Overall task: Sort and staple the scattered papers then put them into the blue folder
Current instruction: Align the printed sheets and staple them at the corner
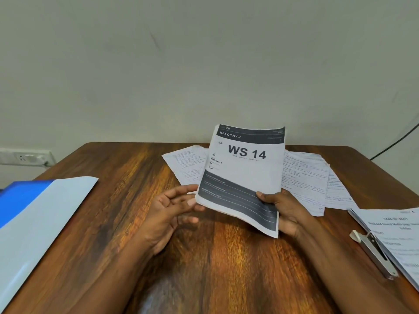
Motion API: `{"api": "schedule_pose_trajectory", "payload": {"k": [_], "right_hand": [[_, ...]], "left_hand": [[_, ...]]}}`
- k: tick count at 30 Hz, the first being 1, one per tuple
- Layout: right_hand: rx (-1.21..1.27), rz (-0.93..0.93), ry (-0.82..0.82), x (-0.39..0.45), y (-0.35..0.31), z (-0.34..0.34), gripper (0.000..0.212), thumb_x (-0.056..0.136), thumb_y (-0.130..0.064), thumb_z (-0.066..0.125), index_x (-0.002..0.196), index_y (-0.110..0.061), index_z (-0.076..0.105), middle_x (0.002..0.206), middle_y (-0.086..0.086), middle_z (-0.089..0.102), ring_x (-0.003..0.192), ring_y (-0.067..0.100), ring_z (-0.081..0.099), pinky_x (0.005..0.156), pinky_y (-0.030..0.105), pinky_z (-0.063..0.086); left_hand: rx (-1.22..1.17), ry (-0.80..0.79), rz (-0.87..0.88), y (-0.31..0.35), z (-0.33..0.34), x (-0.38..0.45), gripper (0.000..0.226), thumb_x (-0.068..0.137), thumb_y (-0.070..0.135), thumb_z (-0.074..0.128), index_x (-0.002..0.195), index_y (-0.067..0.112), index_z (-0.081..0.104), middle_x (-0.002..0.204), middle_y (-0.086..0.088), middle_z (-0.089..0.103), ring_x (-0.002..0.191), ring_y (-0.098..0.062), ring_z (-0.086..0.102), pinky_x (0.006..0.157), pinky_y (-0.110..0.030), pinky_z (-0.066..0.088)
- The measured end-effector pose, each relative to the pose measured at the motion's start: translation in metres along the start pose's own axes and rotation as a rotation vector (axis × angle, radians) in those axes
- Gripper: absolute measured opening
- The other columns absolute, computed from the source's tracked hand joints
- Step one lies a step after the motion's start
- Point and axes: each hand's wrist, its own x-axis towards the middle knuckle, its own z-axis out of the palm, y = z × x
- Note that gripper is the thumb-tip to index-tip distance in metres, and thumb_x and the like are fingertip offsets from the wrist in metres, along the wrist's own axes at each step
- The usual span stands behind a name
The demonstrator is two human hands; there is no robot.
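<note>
The right hand [286, 211] is gripping the "WS 14" sheets [243, 175] upright above the table [136, 189], while the left hand [169, 211] is lying open against their left edge. Handwritten papers [306, 175] are lying behind, the folder [34, 214] far left, the stapler [374, 252] right.

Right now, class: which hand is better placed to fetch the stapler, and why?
The left hand: it is open and only touches the printed sheet, which the right hand grips. Yet the stapler lies far right, so swapping grips may suit better.
</note>
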Motion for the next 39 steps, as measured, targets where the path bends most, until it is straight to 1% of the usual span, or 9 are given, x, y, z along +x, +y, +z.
{"api": "schedule_pose_trajectory", "payload": {"k": [2,5,9,14,19,25,29,33,39], "right_hand": [[0.003,-0.003,-0.001,0.001,0.000,0.000,0.050,0.079,0.008,0.074,0.128,0.004,0.064,0.117,0.025,0.074,0.103,0.040,0.071,0.087,0.048,0.060],[-0.003,-0.017,-0.003,0.001,0.001,0.000,0.045,0.083,0.010,0.072,0.127,0.003,0.065,0.117,0.024,0.074,0.102,0.039,0.072,0.082,0.046,0.062],[-0.011,-0.026,-0.006,0.002,0.001,0.001,0.042,0.086,0.011,0.070,0.127,0.003,0.065,0.117,0.024,0.074,0.104,0.039,0.071,0.084,0.047,0.061],[-0.012,-0.026,0.001,0.000,0.002,0.002,0.042,0.086,0.011,0.070,0.127,0.002,0.065,0.116,0.023,0.075,0.101,0.038,0.072,0.078,0.044,0.063],[-0.001,-0.026,0.006,-0.001,0.001,0.003,0.043,0.086,0.012,0.070,0.127,0.003,0.064,0.115,0.024,0.075,0.100,0.037,0.072,0.079,0.044,0.064],[0.009,-0.031,0.006,-0.001,0.001,0.004,0.042,0.086,0.011,0.070,0.126,0.002,0.064,0.115,0.023,0.075,0.101,0.037,0.072,0.079,0.045,0.064],[0.003,-0.033,0.003,0.000,0.002,0.004,0.042,0.086,0.011,0.070,0.127,0.003,0.064,0.115,0.023,0.075,0.104,0.039,0.071,0.085,0.047,0.062],[-0.014,-0.042,0.000,-0.001,0.002,0.004,0.041,0.086,0.010,0.071,0.126,0.002,0.065,0.115,0.022,0.075,0.101,0.037,0.072,0.078,0.043,0.063],[-0.034,-0.044,-0.004,-0.002,0.002,0.005,0.038,0.087,0.010,0.070,0.124,0.002,0.067,0.112,0.021,0.076,0.095,0.034,0.074,0.073,0.040,0.063]], "left_hand": [[0.047,0.014,0.024,-0.001,0.001,-0.001,0.051,0.076,0.005,0.082,0.125,0.002,0.071,0.118,-0.029,0.073,0.084,-0.026,0.078,0.058,-0.033,0.065],[0.164,0.069,0.078,-0.003,0.004,0.000,0.051,0.073,0.001,0.083,0.122,0.006,0.074,0.114,-0.026,0.074,0.082,-0.027,0.076,0.057,-0.034,0.065],[0.276,0.111,0.173,-0.007,0.005,0.001,0.055,0.070,0.000,0.088,0.123,0.009,0.073,0.109,-0.022,0.075,0.081,-0.035,0.072,0.057,-0.034,0.064],[0.371,0.151,0.267,-0.009,0.012,-0.004,0.053,0.070,0.006,0.090,0.119,0.009,0.070,0.108,-0.012,0.076,0.072,-0.026,0.074,0.058,-0.038,0.064],[0.427,0.149,0.316,-0.011,0.013,-0.005,0.049,0.074,0.001,0.089,0.117,0.010,0.069,0.109,-0.012,0.076,0.072,-0.028,0.074,0.060,-0.039,0.064],[0.366,0.161,0.320,-0.010,0.014,-0.004,0.047,0.072,0.007,0.087,0.116,0.006,0.069,0.108,-0.013,0.078,0.082,-0.029,0.077,0.059,-0.035,0.064],[0.320,0.155,0.317,-0.010,0.013,-0.003,0.043,0.075,0.007,0.084,0.116,0.008,0.071,0.108,-0.014,0.078,0.086,-0.034,0.077,0.058,-0.039,0.065],[0.303,0.137,0.326,-0.010,0.016,-0.004,0.041,0.079,0.003,0.080,0.118,0.007,0.070,0.107,-0.014,0.079,0.085,-0.030,0.079,0.057,-0.037,0.065],[0.275,0.119,0.351,-0.010,0.016,-0.004,0.038,0.083,0.000,0.076,0.120,0.002,0.068,0.104,-0.016,0.080,0.085,-0.030,0.079,0.056,-0.035,0.064]]}}
